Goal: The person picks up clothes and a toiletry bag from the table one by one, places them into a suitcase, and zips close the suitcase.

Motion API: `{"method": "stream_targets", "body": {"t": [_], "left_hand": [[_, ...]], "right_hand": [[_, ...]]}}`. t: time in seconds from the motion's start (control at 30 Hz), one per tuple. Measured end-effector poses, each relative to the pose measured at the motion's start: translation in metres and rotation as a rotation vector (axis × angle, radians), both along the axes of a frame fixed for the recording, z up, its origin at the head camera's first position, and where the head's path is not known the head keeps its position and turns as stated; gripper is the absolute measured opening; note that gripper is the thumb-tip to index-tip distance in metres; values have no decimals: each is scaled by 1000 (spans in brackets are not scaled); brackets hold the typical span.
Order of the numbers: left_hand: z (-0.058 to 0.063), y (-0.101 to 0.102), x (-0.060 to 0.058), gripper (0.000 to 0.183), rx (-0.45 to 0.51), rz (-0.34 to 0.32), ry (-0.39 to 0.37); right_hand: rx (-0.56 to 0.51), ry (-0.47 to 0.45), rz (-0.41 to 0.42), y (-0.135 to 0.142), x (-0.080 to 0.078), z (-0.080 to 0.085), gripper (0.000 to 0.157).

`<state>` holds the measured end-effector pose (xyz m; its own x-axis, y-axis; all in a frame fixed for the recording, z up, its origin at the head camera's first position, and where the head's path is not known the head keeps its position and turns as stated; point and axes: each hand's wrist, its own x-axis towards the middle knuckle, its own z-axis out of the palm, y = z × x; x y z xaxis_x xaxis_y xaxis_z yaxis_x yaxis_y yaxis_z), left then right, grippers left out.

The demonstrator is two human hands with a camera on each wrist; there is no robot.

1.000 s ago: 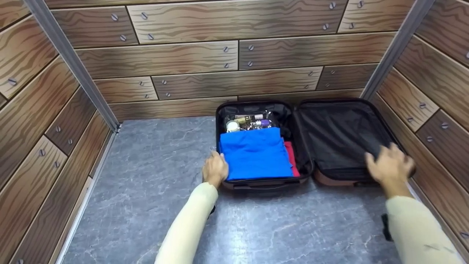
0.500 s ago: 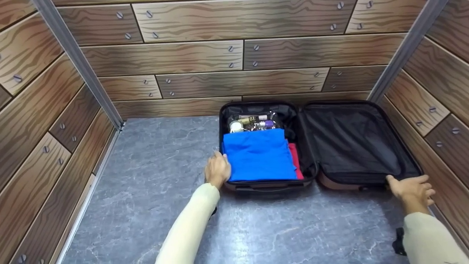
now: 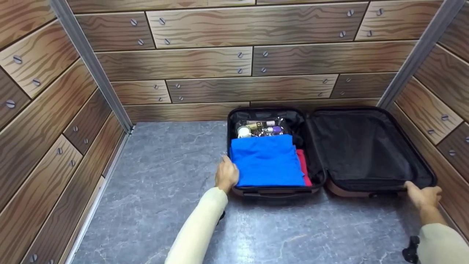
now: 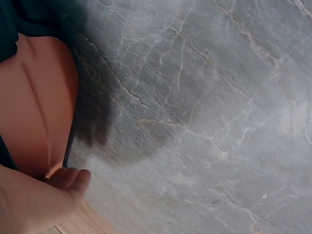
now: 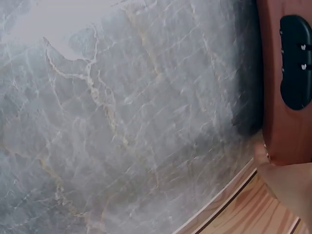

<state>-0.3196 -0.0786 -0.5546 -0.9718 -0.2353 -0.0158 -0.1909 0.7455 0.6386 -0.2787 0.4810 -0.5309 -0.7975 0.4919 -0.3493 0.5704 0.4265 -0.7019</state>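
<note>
An open suitcase (image 3: 279, 192) lies flat on the floor, its lid (image 3: 361, 148) folded out to the right. Inside are a folded blue garment (image 3: 265, 161), a strip of red cloth (image 3: 303, 167) beneath it, and a clear pouch of toiletries (image 3: 261, 127). My left hand (image 3: 227, 173) grips the suitcase's left side near the front; in the left wrist view its fingers curl against the reddish-brown shell (image 4: 36, 107). At the lid's front right corner, my right hand (image 3: 425, 197) holds the edge, thumb on top. The right wrist view shows a dark combination lock (image 5: 295, 63) on the lid's side.
Grey marbled floor (image 3: 161, 165) extends left and in front of the suitcase. Wood-patterned panels wall the space at the back (image 3: 205, 60), left (image 3: 40, 146) and right (image 3: 449, 88). The lid's right edge lies close to the right wall.
My right hand has come down from above the lid to its front right corner and now holds it. The left hand stays at the suitcase's side. The head view has shifted slightly.
</note>
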Motion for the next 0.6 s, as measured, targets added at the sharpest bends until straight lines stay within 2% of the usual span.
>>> {"method": "stream_targets", "body": {"t": [0.1,0.2,0.37,0.6], "left_hand": [[1,1,1,25,21,-2,1],[-1,1,2,22,23,-7,27],[-4,1,1,32,42,-37,65],[-3,1,2,48,63,-46,55]], "right_hand": [[24,120,-80,-5,-3,5,97],[44,249,-197,-12,-6,8,91],[15,427,-382,-25,-13,23,82],[81,607,-491,-42,-23,52,78]]}}
